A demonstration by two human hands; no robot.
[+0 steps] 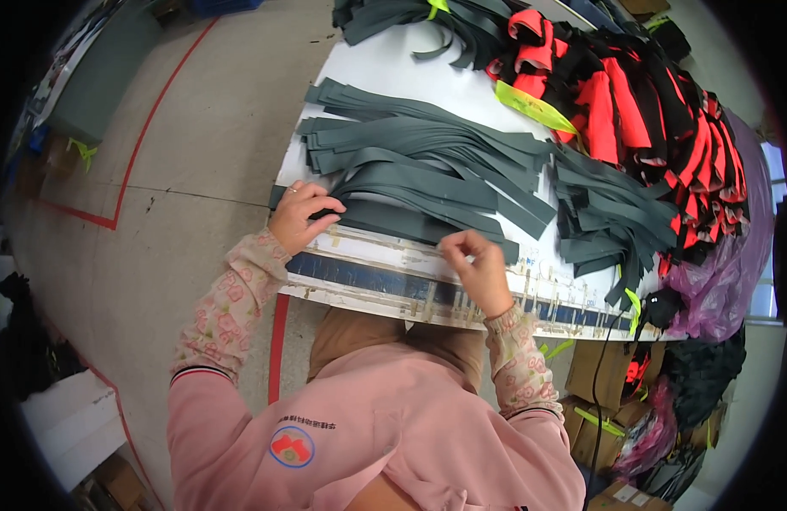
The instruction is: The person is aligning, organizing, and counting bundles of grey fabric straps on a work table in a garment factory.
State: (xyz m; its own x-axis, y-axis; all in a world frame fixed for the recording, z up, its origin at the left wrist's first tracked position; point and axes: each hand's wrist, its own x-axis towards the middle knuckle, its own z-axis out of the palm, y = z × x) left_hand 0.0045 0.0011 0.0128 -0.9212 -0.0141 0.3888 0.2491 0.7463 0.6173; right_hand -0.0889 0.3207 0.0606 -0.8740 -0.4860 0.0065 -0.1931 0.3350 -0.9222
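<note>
Dark grey fabric strips [393, 223] lie in front of me along the near edge of the white table. My left hand [301, 215] is closed at their left end, thumb and forefinger pinching a grey strip. Farther right, my right hand [480, 271] has its fingertips pressed together beside the lower edge of the nearest strip; whatever they hold, if anything, is too small to tell. Just beyond both hands, several fanned stacks of the same strips [393, 136] spread across the tabletop. Another bunch of strips [611, 204] lies to the right.
Black and bright red-orange fabric pieces [615, 102] are heaped at the far right, beside purple plastic [726, 272]. A yellow-green band [534, 106] lies by the heap. The table's near edge [376, 294] carries worn tape. A black cable [599, 383] hangs down beside cardboard boxes [596, 375].
</note>
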